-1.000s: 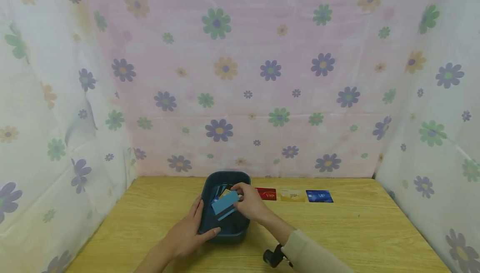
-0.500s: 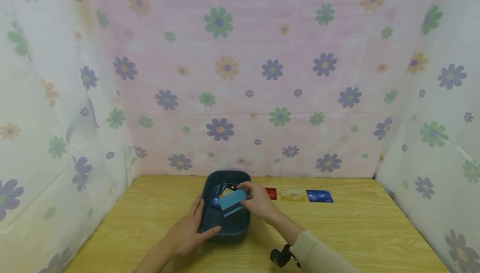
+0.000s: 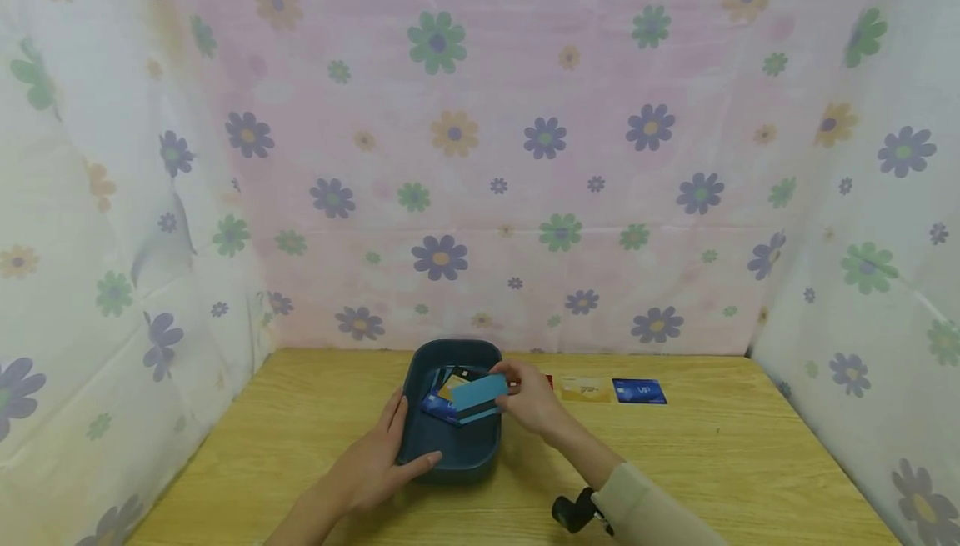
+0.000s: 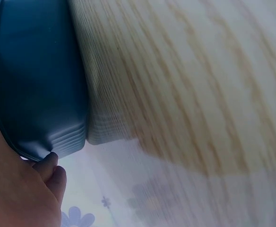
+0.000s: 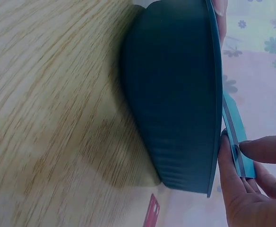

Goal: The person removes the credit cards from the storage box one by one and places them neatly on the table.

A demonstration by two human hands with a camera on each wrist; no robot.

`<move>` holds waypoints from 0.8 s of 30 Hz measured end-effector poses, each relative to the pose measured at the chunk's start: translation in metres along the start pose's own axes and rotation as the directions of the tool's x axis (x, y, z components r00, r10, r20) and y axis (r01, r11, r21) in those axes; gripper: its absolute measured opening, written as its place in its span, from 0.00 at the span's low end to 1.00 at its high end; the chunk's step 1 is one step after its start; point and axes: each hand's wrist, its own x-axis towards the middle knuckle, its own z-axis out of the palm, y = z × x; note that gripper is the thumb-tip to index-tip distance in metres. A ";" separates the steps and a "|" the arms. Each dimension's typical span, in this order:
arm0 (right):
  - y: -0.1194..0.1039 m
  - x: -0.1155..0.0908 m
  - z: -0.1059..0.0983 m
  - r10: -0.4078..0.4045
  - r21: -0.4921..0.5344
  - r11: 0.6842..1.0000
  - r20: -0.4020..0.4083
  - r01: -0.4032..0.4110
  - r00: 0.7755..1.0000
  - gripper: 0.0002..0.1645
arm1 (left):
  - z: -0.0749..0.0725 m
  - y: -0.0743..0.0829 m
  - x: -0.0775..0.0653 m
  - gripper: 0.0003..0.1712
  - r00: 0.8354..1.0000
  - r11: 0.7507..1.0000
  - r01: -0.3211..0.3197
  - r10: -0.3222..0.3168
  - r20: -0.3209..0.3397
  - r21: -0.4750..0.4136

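Observation:
In the head view my right hand [image 3: 531, 398] pinches a light blue card [image 3: 477, 393] with a dark stripe. It is raised over the right rim of the dark blue plastic bin [image 3: 468, 473]. The right wrist view shows the card [image 5: 237, 137] between thumb and fingers, just beyond the bin's rim. My left hand [image 3: 371, 463] holds the bin's left side, its thumb over the near part and its fingers along the wall. Inside the bin lie several cards, among them a blue card [image 3: 437, 405] and a yellow one [image 3: 451, 387], partly covered by the held card.
On the wooden table [image 3: 712, 454], right of the bin, a blue VIP card [image 3: 640, 391] and a gold card [image 3: 586, 389] lie in a row with a red card, mostly hidden by my right hand. A black device [image 3: 573, 513] sits by the right wrist. Flowered cloth surrounds the table.
My right hand has moved right with the light blue card, from over the bin's middle to its right rim, uncovering more cards inside. The left hand and bin have stayed put.

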 end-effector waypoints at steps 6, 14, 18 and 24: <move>0.007 0.000 -0.007 -0.011 -0.043 0.999 -0.071 0.008 0.997 0.25 | 0.000 0.001 0.001 0.68 1.000 1.000 0.006 -0.006 0.008 0.009; 0.013 -0.001 -0.014 0.013 -0.054 0.998 -0.089 -0.018 0.996 0.25 | -0.001 0.001 0.000 0.68 1.000 1.000 0.010 -0.010 0.009 0.011; 0.015 -0.004 -0.017 0.017 -0.019 1.000 -0.077 -0.018 0.997 0.23 | -0.001 0.002 0.000 0.68 1.000 1.000 0.010 -0.010 0.011 0.009; 0.020 -0.006 -0.022 0.005 0.039 0.999 -0.044 -0.003 0.999 0.24 | -0.002 0.003 0.000 0.68 1.000 1.000 0.013 -0.013 0.013 0.011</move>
